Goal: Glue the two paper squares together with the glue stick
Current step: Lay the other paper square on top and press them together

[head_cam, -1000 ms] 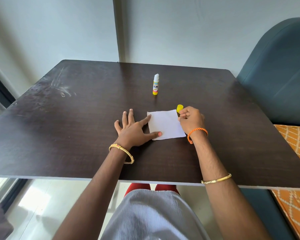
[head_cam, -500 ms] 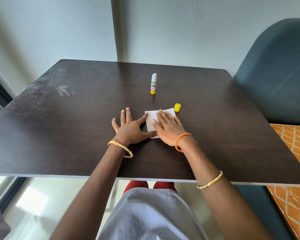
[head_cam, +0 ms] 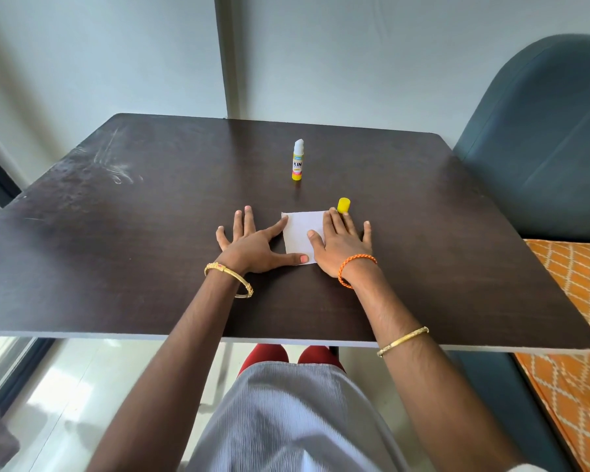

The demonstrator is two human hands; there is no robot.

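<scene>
White paper (head_cam: pixel 300 233) lies between both hands' flat, spread fingers (head_cam: pixel 338 223), which press its edges.

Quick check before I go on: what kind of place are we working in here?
Probably a room at home, not a workshop: a dark table against a plain wall, a padded blue chair, and an orange patterned cushion beside it.

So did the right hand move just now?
Yes. The right hand slid rightward across the white paper. Half a second ago it lay over the paper's middle, left of the yellow cap; now its fingers reach right below the cap.
</scene>
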